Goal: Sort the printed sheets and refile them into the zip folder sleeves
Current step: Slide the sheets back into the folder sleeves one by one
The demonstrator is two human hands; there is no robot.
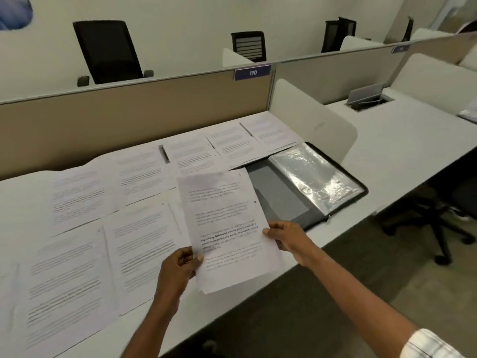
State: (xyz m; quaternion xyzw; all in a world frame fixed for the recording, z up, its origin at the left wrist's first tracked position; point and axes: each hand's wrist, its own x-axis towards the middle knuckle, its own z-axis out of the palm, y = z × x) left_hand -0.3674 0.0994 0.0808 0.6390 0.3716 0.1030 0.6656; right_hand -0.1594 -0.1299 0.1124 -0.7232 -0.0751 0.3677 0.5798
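Observation:
A small stack of printed sheets [227, 223] is held above the white desk [402, 156]. My left hand [180, 264] pinches its lower left edge, thumb on top. My right hand [284, 237] grips the right edge. Several more printed sheets [77, 270] lie spread in two rows across the desk to the left and behind. The black zip folder [281, 202] lies open to the right of the held stack, its clear plastic sleeves [317, 174] turned to the right side.
A beige partition [129, 109] with a blue "110" label [253, 72] backs the desk. A white rounded divider [309, 120] stands behind the folder. A black office chair [444, 213] sits under the desk at right. The desk's front edge runs below my hands.

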